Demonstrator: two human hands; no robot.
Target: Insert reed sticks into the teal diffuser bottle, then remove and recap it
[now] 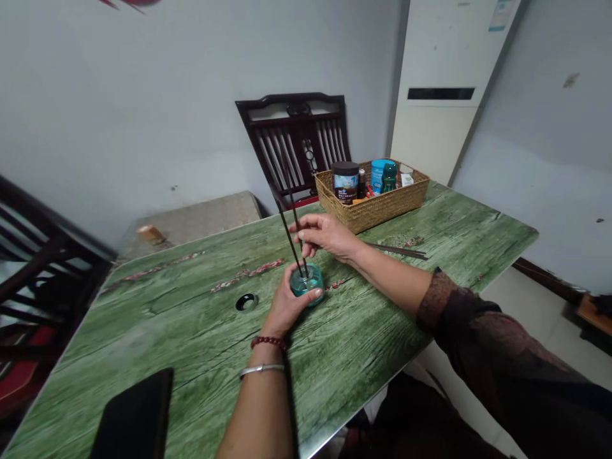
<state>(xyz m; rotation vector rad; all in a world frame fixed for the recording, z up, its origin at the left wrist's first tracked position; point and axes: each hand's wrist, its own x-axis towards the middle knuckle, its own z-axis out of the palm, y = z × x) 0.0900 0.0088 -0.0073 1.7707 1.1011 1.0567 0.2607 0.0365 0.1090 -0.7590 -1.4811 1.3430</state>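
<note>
A small teal glass bottle (308,283) stands on the green wood-patterned table (191,331). My left hand (287,306) is wrapped around it from the near side. My right hand (325,234) pinches thin dark sticks (291,217) that lean up and to the left out of the bottle's mouth. More dark sticks (396,250) lie flat on the table just right of my right wrist. A red bead bracelet and a silver bangle sit on my left wrist.
A black ring-shaped cap (247,301) lies left of the bottle. A wicker basket (377,204) with jars and bottles stands at the far edge. A black flat object (136,417) rests near the front left. Dark wooden chairs stand behind (299,143) and at left (33,268).
</note>
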